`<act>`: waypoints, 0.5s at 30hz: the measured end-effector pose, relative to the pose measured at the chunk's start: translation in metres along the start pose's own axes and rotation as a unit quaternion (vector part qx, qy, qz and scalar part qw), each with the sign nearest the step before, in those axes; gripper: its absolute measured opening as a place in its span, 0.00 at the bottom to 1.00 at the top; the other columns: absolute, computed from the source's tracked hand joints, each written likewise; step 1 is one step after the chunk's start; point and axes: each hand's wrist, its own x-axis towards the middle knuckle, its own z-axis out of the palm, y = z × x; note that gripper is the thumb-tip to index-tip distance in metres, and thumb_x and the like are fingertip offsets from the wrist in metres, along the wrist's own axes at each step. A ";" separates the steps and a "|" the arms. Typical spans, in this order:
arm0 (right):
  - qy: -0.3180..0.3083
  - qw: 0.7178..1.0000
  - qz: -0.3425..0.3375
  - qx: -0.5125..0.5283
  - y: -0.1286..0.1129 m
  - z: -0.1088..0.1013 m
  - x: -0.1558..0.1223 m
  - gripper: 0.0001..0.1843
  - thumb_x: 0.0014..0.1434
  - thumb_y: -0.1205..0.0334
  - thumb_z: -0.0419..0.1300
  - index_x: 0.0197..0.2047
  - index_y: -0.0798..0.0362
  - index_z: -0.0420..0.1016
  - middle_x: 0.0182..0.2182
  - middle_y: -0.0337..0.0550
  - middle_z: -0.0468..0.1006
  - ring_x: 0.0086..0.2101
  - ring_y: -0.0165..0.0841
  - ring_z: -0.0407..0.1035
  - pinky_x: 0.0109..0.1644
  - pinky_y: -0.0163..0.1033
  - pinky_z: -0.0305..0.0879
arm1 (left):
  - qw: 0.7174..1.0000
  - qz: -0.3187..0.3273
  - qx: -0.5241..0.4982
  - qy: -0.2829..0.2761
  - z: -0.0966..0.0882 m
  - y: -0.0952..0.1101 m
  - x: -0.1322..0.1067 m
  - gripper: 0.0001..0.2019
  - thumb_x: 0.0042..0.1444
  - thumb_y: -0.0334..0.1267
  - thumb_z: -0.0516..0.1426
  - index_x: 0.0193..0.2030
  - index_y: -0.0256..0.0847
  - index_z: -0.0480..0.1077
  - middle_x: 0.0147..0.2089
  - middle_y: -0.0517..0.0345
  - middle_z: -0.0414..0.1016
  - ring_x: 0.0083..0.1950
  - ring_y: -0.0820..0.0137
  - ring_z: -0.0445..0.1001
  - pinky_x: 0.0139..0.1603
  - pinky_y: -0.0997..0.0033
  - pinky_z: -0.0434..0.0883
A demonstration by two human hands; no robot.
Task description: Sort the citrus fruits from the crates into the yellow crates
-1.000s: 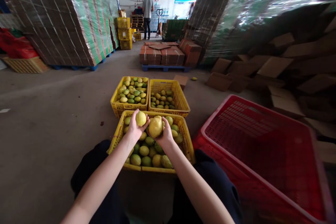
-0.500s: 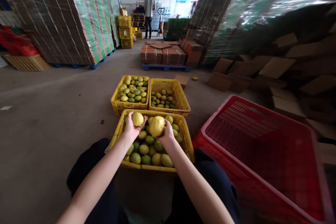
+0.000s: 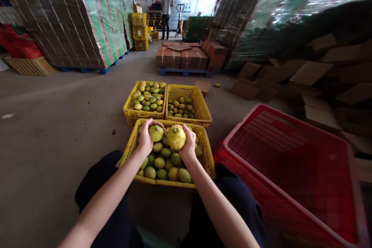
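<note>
My left hand point(image 3: 145, 139) has its fingers wrapped around a greenish-yellow lemon point(image 3: 156, 133); my right hand point(image 3: 188, 145) grips a bigger yellow lemon point(image 3: 176, 137). Both fruits sit side by side above the far end of the near yellow crate point(image 3: 203, 151), which is full of lemons, on the floor between my knees.

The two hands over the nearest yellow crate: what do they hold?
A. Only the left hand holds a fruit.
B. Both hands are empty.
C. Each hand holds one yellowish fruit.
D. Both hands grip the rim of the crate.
C: the left hand grips a smaller fruit and the right hand grips a larger yellow fruit, both above the yellow crate full of fruit.
</note>
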 end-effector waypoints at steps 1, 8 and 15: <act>-0.014 0.999 -0.026 -0.034 -0.002 0.000 -0.003 0.17 0.52 0.45 0.65 0.27 0.52 0.81 0.25 0.41 0.81 0.27 0.37 0.75 0.34 0.41 0.72 | 0.999 0.028 0.020 -0.005 0.000 0.000 -0.002 0.19 0.54 0.44 0.51 0.20 0.38 0.76 0.22 0.53 0.75 0.28 0.69 0.74 0.36 0.71 0.71; -0.098 0.970 -0.135 -0.175 -0.025 0.003 -0.016 0.18 0.58 0.45 0.61 0.29 0.48 0.84 0.29 0.43 0.84 0.34 0.41 0.77 0.44 0.45 0.73 | 0.986 0.124 0.109 -0.018 -0.004 -0.004 -0.010 0.21 0.56 0.45 0.49 0.21 0.42 0.77 0.26 0.53 0.77 0.34 0.65 0.74 0.42 0.69 0.69; -0.071 0.986 -0.072 -0.131 -0.018 0.006 -0.014 0.18 0.54 0.43 0.64 0.26 0.49 0.82 0.28 0.42 0.83 0.36 0.41 0.77 0.46 0.45 0.73 | 0.999 0.043 0.028 0.012 -0.005 -0.006 -0.009 0.18 0.56 0.40 0.51 0.20 0.40 0.75 0.26 0.55 0.77 0.32 0.67 0.74 0.40 0.71 0.72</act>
